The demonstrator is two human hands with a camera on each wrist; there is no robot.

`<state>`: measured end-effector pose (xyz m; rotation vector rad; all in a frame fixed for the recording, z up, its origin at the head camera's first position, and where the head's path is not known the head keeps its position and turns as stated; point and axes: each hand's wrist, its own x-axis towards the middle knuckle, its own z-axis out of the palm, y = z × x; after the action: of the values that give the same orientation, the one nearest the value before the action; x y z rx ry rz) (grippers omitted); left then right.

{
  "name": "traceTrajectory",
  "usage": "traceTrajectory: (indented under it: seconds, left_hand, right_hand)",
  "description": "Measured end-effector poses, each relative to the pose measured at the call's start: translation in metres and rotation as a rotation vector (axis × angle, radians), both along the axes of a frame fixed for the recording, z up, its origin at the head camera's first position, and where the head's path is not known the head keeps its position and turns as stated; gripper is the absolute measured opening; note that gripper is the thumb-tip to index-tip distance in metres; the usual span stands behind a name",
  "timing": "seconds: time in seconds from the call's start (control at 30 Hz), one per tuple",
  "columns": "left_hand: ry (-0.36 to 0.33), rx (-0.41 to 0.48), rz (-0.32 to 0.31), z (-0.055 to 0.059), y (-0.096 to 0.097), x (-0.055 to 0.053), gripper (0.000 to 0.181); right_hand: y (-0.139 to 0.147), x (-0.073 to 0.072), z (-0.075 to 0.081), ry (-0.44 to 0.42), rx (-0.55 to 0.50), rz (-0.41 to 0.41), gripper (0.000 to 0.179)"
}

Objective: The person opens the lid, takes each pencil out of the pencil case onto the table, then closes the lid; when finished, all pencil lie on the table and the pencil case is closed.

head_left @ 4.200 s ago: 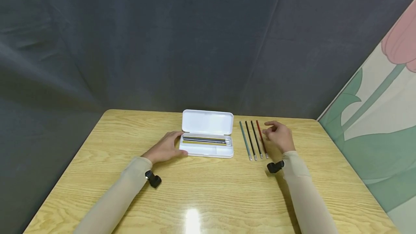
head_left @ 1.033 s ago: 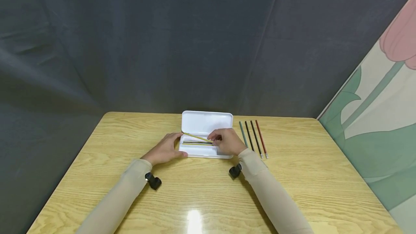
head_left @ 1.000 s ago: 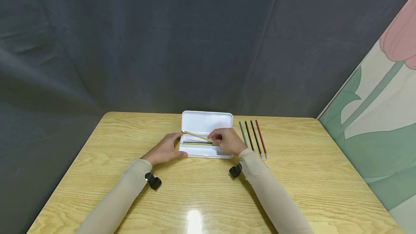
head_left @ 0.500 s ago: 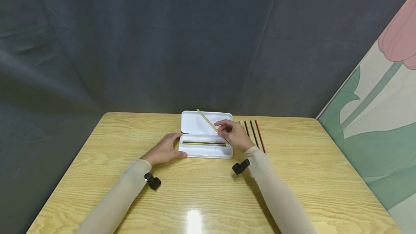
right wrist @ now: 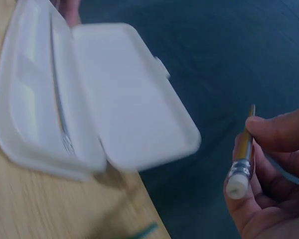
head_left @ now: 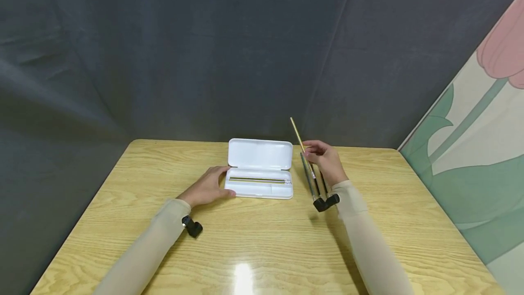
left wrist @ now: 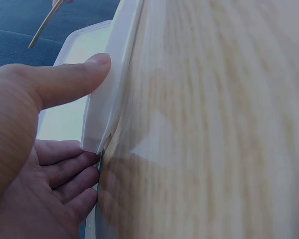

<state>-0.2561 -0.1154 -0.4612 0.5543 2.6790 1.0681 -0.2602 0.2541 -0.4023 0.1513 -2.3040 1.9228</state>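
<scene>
A white pencil case lies with its lid raised on the wooden table. Yellow-and-dark striped pencils lie along its back compartment. My left hand holds the case's left end, thumb at the front side and fingers at the end and back. To the right of the case, my right hand pinches a yellow pencil in the air. In the right wrist view its white eraser points toward the camera. Beneath this hand are a teal pencil and dark pencils, partly covered; the red one is hidden.
The wooden table ends at the back against a dark grey curtain. A wall hanging with a tulip pattern is on the right. Black wrist cameras sit on both sleeves.
My right hand has lifted a yellow pencil out of the case and carried it rightward, over the row of pencils. Fewer pencils lie in the case. My left hand stays at the case's end.
</scene>
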Motion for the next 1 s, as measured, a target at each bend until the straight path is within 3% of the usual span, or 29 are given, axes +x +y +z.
traceTrajectory:
  seconds: [0.3, 0.5, 1.0]
  left_hand:
    - [0.008, 0.003, -0.004, -0.001, -0.002, 0.0, 0.093]
    - [0.006, 0.006, 0.003, -0.002, -0.002, -0.001, 0.092]
    - [0.007, 0.013, 0.003, -0.002, -0.002, 0.0, 0.091]
  right_hand:
    - [0.054, 0.012, 0.005, -0.089, 0.062, -0.092, 0.04]
    - [0.074, 0.021, 0.004, -0.115, 0.134, -0.13, 0.044]
    - [0.1, 0.017, -0.028, -0.205, 0.43, -0.21, 0.041]
